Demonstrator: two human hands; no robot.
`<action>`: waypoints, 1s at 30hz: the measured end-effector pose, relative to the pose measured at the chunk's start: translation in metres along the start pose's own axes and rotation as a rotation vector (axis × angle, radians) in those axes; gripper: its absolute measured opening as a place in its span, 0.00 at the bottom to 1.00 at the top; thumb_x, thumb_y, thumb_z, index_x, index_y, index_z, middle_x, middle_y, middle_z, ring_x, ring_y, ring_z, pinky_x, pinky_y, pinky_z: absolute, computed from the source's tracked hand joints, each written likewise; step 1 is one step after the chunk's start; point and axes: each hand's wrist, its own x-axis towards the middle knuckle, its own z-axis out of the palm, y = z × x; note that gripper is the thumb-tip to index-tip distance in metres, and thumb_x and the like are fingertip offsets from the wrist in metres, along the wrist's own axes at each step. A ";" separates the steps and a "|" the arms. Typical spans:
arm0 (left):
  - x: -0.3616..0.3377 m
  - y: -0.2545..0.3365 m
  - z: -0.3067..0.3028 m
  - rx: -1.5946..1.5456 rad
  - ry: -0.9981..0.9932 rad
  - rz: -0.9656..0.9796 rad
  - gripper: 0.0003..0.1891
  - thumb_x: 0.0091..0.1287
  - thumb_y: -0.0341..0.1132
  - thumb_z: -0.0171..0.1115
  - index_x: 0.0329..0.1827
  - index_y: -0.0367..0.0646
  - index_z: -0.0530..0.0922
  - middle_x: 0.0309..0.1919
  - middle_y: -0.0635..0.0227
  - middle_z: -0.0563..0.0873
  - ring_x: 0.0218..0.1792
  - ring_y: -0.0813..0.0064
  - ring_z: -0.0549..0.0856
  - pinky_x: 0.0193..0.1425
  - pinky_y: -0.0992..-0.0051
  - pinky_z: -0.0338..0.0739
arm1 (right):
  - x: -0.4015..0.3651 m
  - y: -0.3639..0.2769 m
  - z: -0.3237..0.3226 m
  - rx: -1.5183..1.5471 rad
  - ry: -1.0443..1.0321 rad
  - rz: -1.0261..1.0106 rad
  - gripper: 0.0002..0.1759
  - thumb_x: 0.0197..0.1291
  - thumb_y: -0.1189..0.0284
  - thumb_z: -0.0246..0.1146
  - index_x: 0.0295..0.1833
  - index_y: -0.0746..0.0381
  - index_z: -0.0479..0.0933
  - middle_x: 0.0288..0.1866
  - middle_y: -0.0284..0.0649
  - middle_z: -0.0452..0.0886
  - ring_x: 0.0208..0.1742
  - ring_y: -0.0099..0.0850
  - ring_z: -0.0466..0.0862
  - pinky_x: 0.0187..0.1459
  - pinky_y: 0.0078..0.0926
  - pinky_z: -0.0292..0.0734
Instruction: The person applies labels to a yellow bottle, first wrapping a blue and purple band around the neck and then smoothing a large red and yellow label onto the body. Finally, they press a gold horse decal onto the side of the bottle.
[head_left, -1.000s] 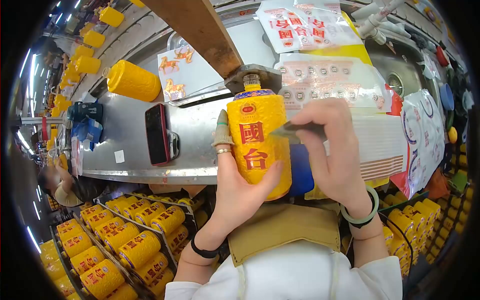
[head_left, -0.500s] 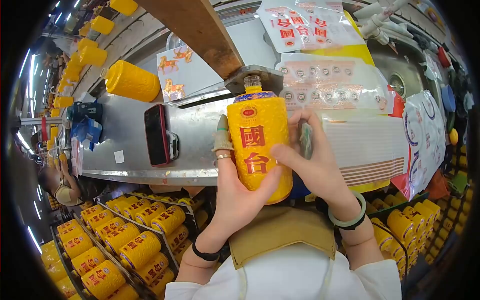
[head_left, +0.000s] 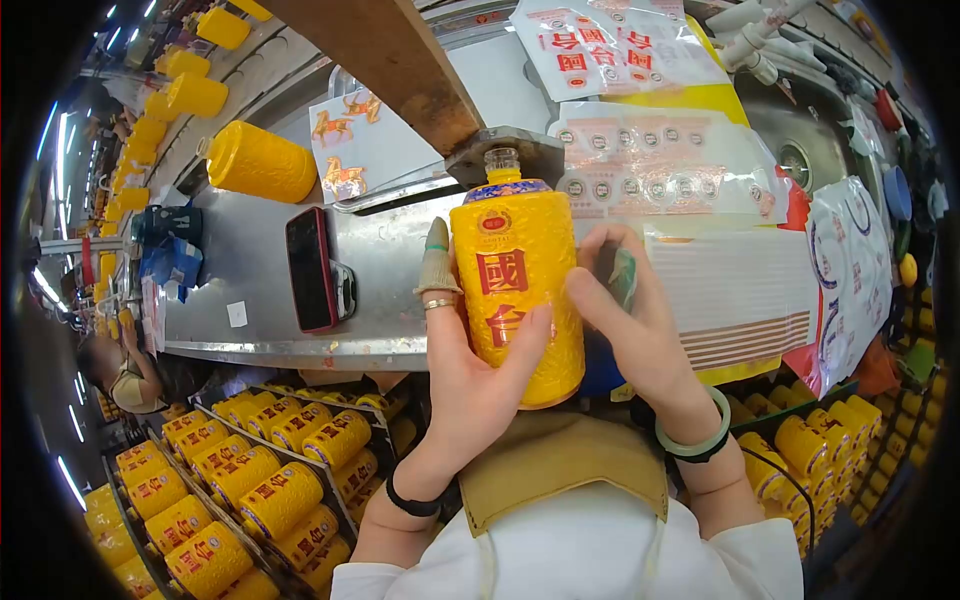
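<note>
A yellow bottle (head_left: 515, 260) with red characters, a small oval emblem and a blue patterned shoulder lies in the middle, its clear neck at the dark notched bracket (head_left: 535, 157). My left hand (head_left: 475, 375) is wrapped round its left side, thumb across the front over the lower character; a finger wears a cloth cover with a green tip. Just right of the bottle, my right hand (head_left: 640, 320) has its fingers curled round a small greenish object (head_left: 621, 278), thumb near the bottle's edge.
A phone (head_left: 312, 270) and a plain yellow bottle (head_left: 262, 163) lie on the metal bench (head_left: 240, 270). Sticker sheets (head_left: 670, 165) and a striped stack (head_left: 740, 290) are to the right. Crates of yellow bottles (head_left: 245, 480) stand below. A person (head_left: 135, 370) works at far left.
My right thumb has come off the bottle's front and moved right. My left thumb has shifted up and left over the lower character. The bottle has barely moved.
</note>
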 end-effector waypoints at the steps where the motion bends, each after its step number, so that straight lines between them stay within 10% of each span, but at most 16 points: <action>1: 0.001 -0.002 0.000 0.015 0.015 0.032 0.44 0.72 0.20 0.63 0.86 0.35 0.46 0.72 0.55 0.71 0.69 0.68 0.77 0.71 0.68 0.75 | -0.001 0.001 -0.001 0.001 0.003 0.001 0.17 0.72 0.72 0.68 0.58 0.60 0.69 0.44 0.29 0.69 0.46 0.19 0.68 0.51 0.19 0.67; 14: 0.012 0.005 0.000 -0.002 0.040 -0.027 0.31 0.70 0.24 0.70 0.71 0.34 0.62 0.58 0.58 0.82 0.56 0.73 0.86 0.58 0.71 0.85 | -0.015 0.001 -0.012 -0.180 -0.116 -0.007 0.25 0.65 0.73 0.74 0.60 0.61 0.68 0.43 0.31 0.70 0.43 0.20 0.71 0.45 0.19 0.71; 19: 0.011 0.006 -0.002 0.034 -0.005 -0.060 0.38 0.72 0.21 0.64 0.82 0.36 0.56 0.68 0.56 0.77 0.65 0.67 0.82 0.69 0.66 0.79 | -0.014 0.000 -0.012 -0.201 -0.120 -0.036 0.25 0.65 0.73 0.75 0.60 0.61 0.69 0.43 0.31 0.70 0.43 0.19 0.70 0.45 0.19 0.71; 24: 0.014 0.004 0.001 0.016 0.047 0.011 0.32 0.70 0.24 0.70 0.72 0.34 0.62 0.59 0.59 0.83 0.56 0.73 0.86 0.59 0.71 0.84 | -0.014 -0.004 -0.019 -0.323 -0.161 -0.078 0.29 0.64 0.72 0.75 0.65 0.63 0.69 0.54 0.38 0.77 0.57 0.27 0.76 0.62 0.27 0.72; 30: 0.013 -0.001 -0.009 -0.080 0.054 -0.030 0.29 0.86 0.38 0.42 0.85 0.35 0.53 0.74 0.52 0.74 0.70 0.61 0.80 0.73 0.61 0.76 | -0.003 -0.028 -0.032 -0.434 -0.056 -0.331 0.24 0.69 0.80 0.61 0.70 0.65 0.73 0.62 0.45 0.80 0.62 0.38 0.78 0.67 0.35 0.70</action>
